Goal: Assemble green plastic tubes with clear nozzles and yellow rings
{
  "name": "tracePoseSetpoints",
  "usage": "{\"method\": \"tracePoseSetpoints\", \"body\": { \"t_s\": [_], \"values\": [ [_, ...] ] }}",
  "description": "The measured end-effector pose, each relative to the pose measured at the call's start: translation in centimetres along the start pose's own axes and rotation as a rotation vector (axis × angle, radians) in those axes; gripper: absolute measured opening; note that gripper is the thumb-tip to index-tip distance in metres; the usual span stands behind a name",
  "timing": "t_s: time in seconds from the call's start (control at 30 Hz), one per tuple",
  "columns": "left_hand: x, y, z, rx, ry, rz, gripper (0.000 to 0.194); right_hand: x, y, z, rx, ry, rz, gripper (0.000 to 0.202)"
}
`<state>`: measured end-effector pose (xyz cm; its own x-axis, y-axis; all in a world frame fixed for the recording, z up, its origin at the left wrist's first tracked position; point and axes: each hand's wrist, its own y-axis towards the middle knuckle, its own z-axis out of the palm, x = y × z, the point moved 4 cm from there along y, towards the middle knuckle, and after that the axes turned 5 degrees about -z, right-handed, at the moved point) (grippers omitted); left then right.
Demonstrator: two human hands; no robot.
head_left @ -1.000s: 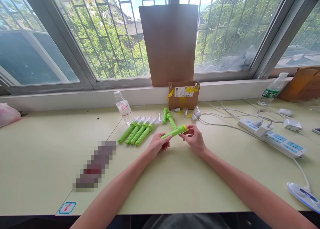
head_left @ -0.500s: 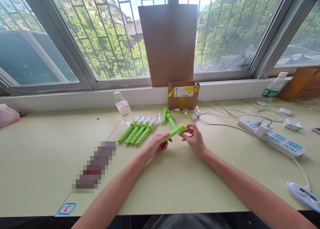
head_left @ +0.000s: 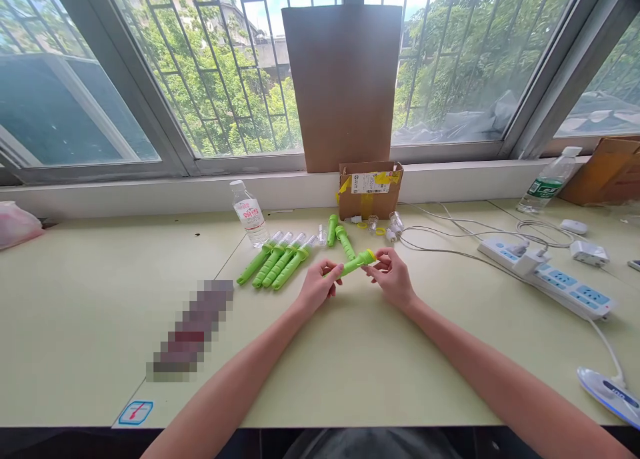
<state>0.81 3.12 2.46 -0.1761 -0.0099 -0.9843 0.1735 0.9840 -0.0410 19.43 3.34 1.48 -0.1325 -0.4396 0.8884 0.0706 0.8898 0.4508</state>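
Observation:
A green tube with a yellow ring at its upper right end (head_left: 356, 263) lies tilted between my hands. My left hand (head_left: 320, 284) is closed round its lower end. The fingers of my right hand (head_left: 393, 279) are bent at the ringed end, touching it. Behind it another green tube (head_left: 345, 242) and a short green one (head_left: 332, 230) lie on the table. To the left, several green tubes with clear tops (head_left: 280, 262) lie side by side. Clear cups (head_left: 395, 223) and yellow rings (head_left: 381, 231) are near the box.
A small cardboard box (head_left: 370, 195) stands by the window. A water bottle (head_left: 249, 215) stands left of it. At the right are a power strip (head_left: 555, 279), cables, a white adapter (head_left: 589, 252) and another bottle (head_left: 547, 182). A pixelated dark patch (head_left: 193, 329) covers something at the left.
The view has shifted slightly. My left hand has turned a little, with its thumb and fingers now over the tube. My right hand remains at the ringed end.

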Motion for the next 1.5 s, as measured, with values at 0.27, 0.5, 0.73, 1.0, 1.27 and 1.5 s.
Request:
{"method": "tracePoseSetpoints", "body": {
  "t_s": [0.27,0.5,0.73,1.0,1.27,1.5],
  "values": [
    [0.6,0.3,-0.2,0.072,-0.136,-0.12,0.039,-0.3,0.0,0.1,0.032,0.021,-0.003,0.048],
    [0.5,0.4,-0.3,0.142,-0.192,-0.198,0.039,0.6,-0.3,0.2,-0.01,-0.014,-0.022,0.042],
    [0.5,0.3,-0.2,0.15,-0.232,-0.264,0.036,0.9,-0.4,0.6,0.017,0.034,-0.035,0.039],
    [0.6,0.4,-0.4,0.154,-0.282,-0.278,0.033,0.9,-0.3,0.5,0.013,0.034,-0.067,0.04],
    [0.7,0.3,-0.4,0.235,-0.329,-0.31,0.039,2.1,-0.2,0.4,0.029,0.04,-0.165,0.036],
    [0.0,-0.9,1.2,0.39,-0.322,-0.275,0.039,1.4,-1.3,1.4,0.022,0.034,-0.116,0.024]
  ]
}}
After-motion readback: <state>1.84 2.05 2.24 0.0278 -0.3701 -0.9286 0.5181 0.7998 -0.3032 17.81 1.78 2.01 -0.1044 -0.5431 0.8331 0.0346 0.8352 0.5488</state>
